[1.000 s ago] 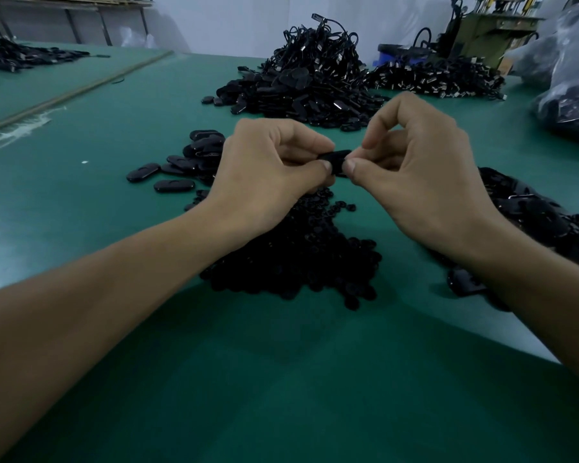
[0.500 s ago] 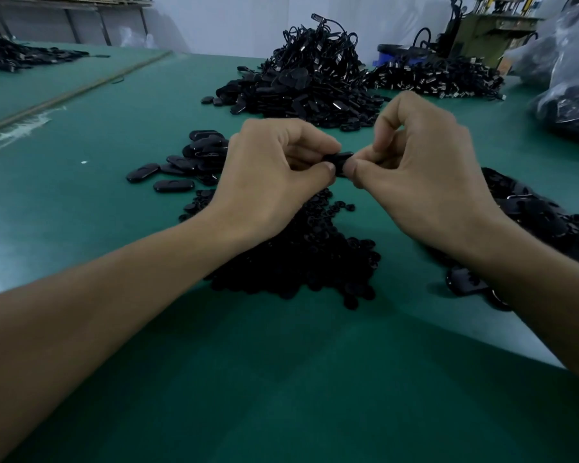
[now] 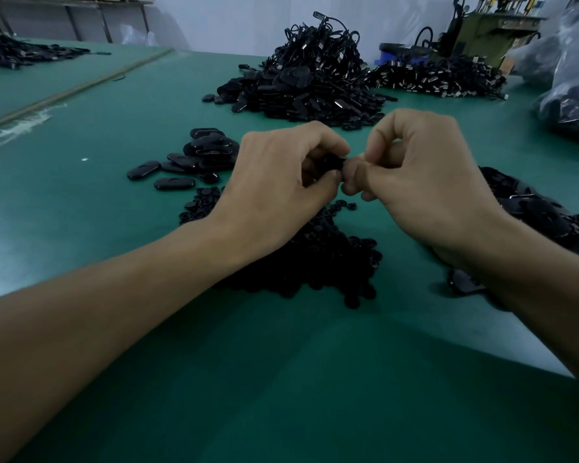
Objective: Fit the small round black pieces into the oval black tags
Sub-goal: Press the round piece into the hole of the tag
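My right hand (image 3: 425, 182) has closed the small gap of a moment ago. Its fingertips (image 3: 365, 175) now butt against my left hand (image 3: 278, 185) at mid-frame. The pile of small round pieces (image 3: 318, 259) lies on the green surface (image 3: 281, 379) below my wrists, partly hidden by my left forearm. Loose tags (image 3: 208, 152) sit centre left, and a big heap (image 3: 311, 81) rises upper centre. Both hands are curled, knuckles up, fingers pinching the oval tag (image 3: 331, 161), which shows only as a dark sliver.
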The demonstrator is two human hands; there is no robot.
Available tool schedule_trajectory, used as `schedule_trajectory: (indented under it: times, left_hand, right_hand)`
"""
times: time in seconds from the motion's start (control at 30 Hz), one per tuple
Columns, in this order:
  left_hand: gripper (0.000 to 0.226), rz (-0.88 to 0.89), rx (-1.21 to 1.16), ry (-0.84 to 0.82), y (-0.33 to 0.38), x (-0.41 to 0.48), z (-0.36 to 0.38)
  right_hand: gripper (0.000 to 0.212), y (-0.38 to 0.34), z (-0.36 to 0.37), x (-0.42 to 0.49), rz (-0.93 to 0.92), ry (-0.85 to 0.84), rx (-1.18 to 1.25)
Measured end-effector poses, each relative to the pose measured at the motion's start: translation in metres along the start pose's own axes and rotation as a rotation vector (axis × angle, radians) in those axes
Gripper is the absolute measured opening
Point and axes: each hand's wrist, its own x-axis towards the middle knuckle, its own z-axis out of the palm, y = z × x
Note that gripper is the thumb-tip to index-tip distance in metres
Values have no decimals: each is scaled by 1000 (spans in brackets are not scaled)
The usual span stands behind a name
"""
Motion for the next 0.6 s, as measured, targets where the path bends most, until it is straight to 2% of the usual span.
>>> schedule_trajectory:
  times: [0.33, 0.5, 0.6]
  left_hand:
    - [16, -41, 59, 14, -10, 2, -1]
    - [16, -125, -84, 3, -11, 5, -1]
    - [18, -180, -264, -52, -10, 5, -1]
  right_hand:
    - [16, -8, 2, -4, 10, -176, 75]
    - [14, 4, 1, 2, -104, -24, -149]
    - [17, 10, -1, 6, -117, -55, -150]
